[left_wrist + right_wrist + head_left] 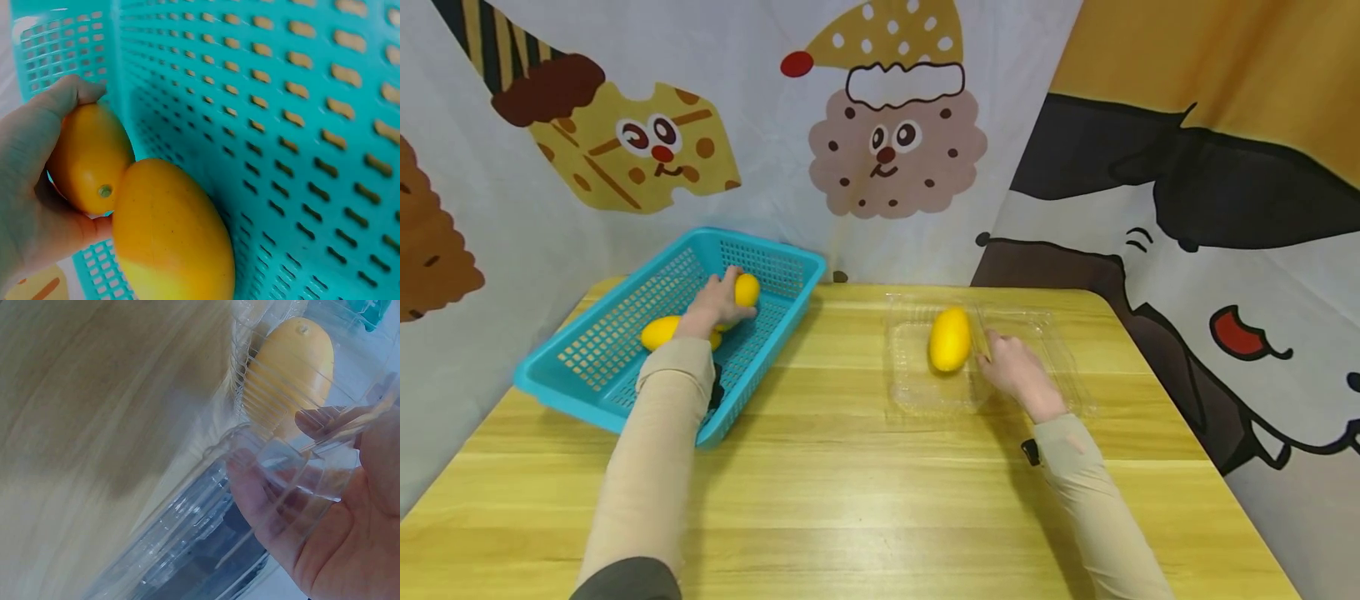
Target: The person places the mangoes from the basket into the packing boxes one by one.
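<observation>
My left hand (715, 304) reaches into a blue plastic basket (771, 354) and grips a yellow mango (747, 291), thumb and fingers on opposite sides of it. Right beside that one, in the left wrist view, lies a larger-looking mango (172, 231). Yellow fruit (659, 332) also shows in the basket, partly covered by my forearm. To the right, a clear plastic clamshell box (917, 402) lies unfolded, one mango (951, 339) in its left half. My right hand (1018, 371) pinches the box's middle edge, with the plastic between thumb and fingers in the right wrist view.
Both containers stand on a wooden table (850, 500), the basket at its left and the box towards its far right. Close behind hangs a cartoon-printed cloth (760, 217). A dark wrist-worn device (1030, 452) shows at the right cuff.
</observation>
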The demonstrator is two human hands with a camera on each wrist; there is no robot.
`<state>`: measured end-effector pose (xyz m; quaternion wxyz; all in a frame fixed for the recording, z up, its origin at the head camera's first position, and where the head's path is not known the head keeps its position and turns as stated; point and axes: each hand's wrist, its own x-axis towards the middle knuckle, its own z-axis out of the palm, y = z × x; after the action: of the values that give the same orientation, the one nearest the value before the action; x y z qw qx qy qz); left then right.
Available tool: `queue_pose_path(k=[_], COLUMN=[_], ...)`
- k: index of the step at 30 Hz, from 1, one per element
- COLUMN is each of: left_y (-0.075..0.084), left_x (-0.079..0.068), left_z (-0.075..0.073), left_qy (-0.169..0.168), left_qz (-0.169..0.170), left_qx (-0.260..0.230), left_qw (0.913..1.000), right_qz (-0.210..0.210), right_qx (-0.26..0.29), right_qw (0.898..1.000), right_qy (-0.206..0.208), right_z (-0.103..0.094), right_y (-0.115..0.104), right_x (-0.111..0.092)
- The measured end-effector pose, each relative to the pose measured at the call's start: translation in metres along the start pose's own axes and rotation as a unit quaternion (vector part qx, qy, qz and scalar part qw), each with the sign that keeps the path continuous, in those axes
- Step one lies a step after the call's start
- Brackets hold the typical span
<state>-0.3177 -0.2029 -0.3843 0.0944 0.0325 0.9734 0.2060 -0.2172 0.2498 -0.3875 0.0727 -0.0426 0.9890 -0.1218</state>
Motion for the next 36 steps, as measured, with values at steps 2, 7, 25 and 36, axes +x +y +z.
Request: queue_pose_path(k=[2, 7, 25, 36], left_y=[0.002, 0.006, 0.083, 0.13], left_x=[-0.001, -0.002, -0.016, -0.021], left_z=[-0.004, -0.014, -0.035, -0.033], left_qy=[0.004, 0.03, 0.085, 0.06], left_qz=[0.001, 0.003, 0.079, 0.109], left_qx=[-0.009, -0.023, -0.003, 0.032], left_qw=[0.9999, 0.9993, 0.9933, 0.9917], right_qz=[0.001, -0.005, -0.003, -0.004], right_qx=[0.0, -0.007, -0.002, -0.003], right_qw=[1.0, 1.0, 1.0, 1.0], right_qy=[0.0, 0.003, -0.003, -0.004], right_z=[-0.001, -0.001, -0.001, -0.001], right_y=[0.0, 0.0, -0.001, 0.0], right_x=[-0.001, -0.002, -0.002, -0.002])
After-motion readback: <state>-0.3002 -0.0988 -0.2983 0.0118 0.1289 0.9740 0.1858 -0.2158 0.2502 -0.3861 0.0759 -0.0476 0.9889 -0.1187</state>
